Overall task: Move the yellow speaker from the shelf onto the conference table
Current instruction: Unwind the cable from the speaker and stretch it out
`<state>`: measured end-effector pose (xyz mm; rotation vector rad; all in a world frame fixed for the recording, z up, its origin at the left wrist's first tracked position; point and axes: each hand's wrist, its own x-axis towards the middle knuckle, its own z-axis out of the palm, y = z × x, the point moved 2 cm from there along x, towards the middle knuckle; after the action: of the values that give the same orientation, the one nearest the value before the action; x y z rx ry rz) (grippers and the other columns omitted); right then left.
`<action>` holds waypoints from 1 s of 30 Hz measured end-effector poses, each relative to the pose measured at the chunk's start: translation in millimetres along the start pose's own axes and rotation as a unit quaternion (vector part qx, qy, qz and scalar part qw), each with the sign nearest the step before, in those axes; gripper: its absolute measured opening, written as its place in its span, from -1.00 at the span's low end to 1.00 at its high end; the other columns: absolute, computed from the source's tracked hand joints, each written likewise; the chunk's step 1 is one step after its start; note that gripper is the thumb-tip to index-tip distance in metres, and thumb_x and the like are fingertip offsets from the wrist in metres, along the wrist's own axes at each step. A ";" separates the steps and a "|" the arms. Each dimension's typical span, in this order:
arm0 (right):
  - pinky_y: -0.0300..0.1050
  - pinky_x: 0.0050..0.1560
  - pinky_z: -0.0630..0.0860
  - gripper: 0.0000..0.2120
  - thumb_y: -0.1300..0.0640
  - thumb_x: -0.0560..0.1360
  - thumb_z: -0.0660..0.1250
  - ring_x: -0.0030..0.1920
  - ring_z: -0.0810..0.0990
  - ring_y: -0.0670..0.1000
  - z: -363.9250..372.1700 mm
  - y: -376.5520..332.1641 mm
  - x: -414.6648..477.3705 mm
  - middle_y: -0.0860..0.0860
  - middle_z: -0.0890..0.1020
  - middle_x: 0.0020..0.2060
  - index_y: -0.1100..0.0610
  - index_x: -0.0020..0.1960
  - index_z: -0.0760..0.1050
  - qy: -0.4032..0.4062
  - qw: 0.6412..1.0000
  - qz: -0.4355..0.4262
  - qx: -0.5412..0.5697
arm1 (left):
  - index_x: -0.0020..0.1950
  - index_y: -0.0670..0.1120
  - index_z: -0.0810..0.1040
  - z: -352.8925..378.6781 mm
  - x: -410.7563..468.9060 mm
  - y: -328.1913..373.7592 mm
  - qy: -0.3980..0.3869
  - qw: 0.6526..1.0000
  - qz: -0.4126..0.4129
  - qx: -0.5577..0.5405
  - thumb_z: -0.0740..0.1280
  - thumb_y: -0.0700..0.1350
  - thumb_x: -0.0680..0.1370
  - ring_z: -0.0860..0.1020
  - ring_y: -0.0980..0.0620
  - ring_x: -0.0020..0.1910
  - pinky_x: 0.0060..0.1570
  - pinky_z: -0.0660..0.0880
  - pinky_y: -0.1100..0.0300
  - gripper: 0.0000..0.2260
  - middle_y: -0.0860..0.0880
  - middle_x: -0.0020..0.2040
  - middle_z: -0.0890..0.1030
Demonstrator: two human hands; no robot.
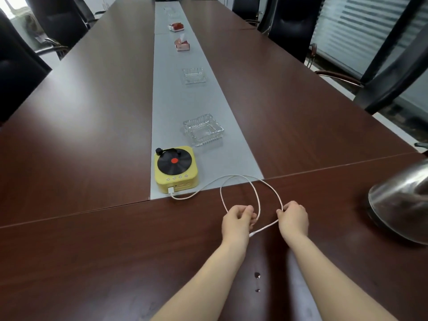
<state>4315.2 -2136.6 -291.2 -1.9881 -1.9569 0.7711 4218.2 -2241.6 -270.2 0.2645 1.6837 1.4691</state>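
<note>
The yellow speaker (176, 169) sits on the grey strip of the worktop (81, 117), near a glass ashtray (203, 132). Its white cable (240, 181) is looped; left hand (238, 219) and right hand (294, 216) both pinch it, probably by fingertips.

Dark brown conference table (92, 112), grey strip (171, 107) down its middle. Left hand (237, 218) and right hand (295, 216) pinched a looped white cable (231, 178) over the near end. Yellow speaker (177, 166) sat on the strip's near end, ahead-left of the grip, cable plugged into its near side. Glass ashtray (203, 132) just beyond the speaker; second ashtray (194, 76) farther ahead; two red-and-white tissue boxes (182, 44) farther still. Shiny metal dome (403, 205) stood on the wood well right of the grip. Two small metal bits (257, 275) lay behind the grip.
</note>
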 end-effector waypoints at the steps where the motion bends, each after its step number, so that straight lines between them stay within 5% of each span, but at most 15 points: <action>1: -0.02 0.06 0.43 -0.83 0.24 0.50 0.29 0.11 0.54 0.25 -0.6 1.1 1.3 0.26 0.57 0.08 0.30 0.04 0.53 -0.001 1.000 0.011 0.010 | -0.22 -0.07 0.50 4.5 -0.4 1.2 -0.008 1.000 -0.002 0.000 0.25 -0.20 0.57 0.54 0.13 -0.32 -0.35 0.46 0.38 -0.83 0.00 -0.30 0.57; 8: -0.10 -0.04 0.43 -0.82 0.26 0.44 0.31 0.06 0.59 0.22 -4.2 8.8 2.6 0.20 0.67 -0.01 0.26 0.01 0.59 -0.014 0.992 0.074 0.099 | -0.23 -0.08 0.53 27.8 4.8 6.8 -0.052 0.998 -0.031 -0.017 0.22 -0.17 0.59 0.61 0.15 -0.25 -0.16 0.52 0.31 -0.79 -0.01 -0.25 0.62; 12: -0.16 -0.14 0.39 -0.86 0.25 0.42 0.38 -0.20 0.55 0.10 -7.9 12.3 -3.5 0.11 0.63 -0.23 0.27 -0.05 0.61 -0.025 0.972 0.081 0.221 | -0.21 -0.03 0.50 40.7 8.4 8.5 -0.062 0.997 -0.051 -0.014 0.23 -0.10 0.59 0.57 0.09 -0.15 -0.07 0.49 0.25 -0.81 0.02 -0.20 0.58; 20: -0.27 -0.32 0.45 -0.89 0.34 0.46 0.35 -0.39 0.55 -0.09 -24.5 5.3 -30.3 0.01 0.61 -0.41 0.16 -0.18 0.52 -0.197 0.826 0.140 0.510 | -0.17 -0.10 0.44 54.0 9.2 34.3 -0.078 0.987 -0.124 -0.064 0.17 -0.02 0.62 0.54 0.09 -0.31 -0.35 0.47 0.29 -0.77 -0.02 -0.22 0.57; 24: -0.26 -0.40 0.43 -0.83 0.42 0.48 0.26 -0.49 0.53 -0.09 -35.9 -4.3 -45.5 0.01 0.57 -0.52 0.19 -0.19 0.46 -0.274 0.750 0.153 0.582 | 0.09 -0.18 0.40 51.9 7.1 45.3 -0.090 0.984 -0.116 -0.102 0.14 -0.06 0.64 0.58 0.05 -0.23 -0.20 0.51 0.19 -0.80 -0.09 -0.09 0.62; 27: -0.32 -0.54 0.39 -0.84 0.43 0.47 0.25 -0.53 0.49 -0.11 -43.8 -11.1 -57.5 0.02 0.53 -0.52 0.21 -0.20 0.47 -0.290 0.714 0.158 0.618 | 0.02 -0.14 0.43 44.5 3.1 50.6 -0.106 0.984 -0.095 -0.106 0.15 -0.08 0.63 0.60 0.08 -0.17 -0.05 0.50 0.19 -0.85 -0.08 -0.02 0.63; 30: -0.34 -0.56 0.36 -0.88 0.35 0.49 0.26 -0.54 0.45 -0.13 -50.4 -20.5 -70.3 0.01 0.52 -0.47 0.22 -0.19 0.51 -0.305 0.691 0.150 0.639 | -0.13 -0.14 0.47 38.3 -9.9 59.0 -0.115 0.984 -0.074 -0.118 0.20 -0.16 0.61 0.59 0.08 -0.25 -0.28 0.49 0.24 -0.85 -0.06 -0.14 0.63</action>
<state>4327.1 -2194.7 -224.9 -1.1066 -0.6180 2.2485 4229.8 -2204.3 -210.8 0.1688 1.3039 1.4503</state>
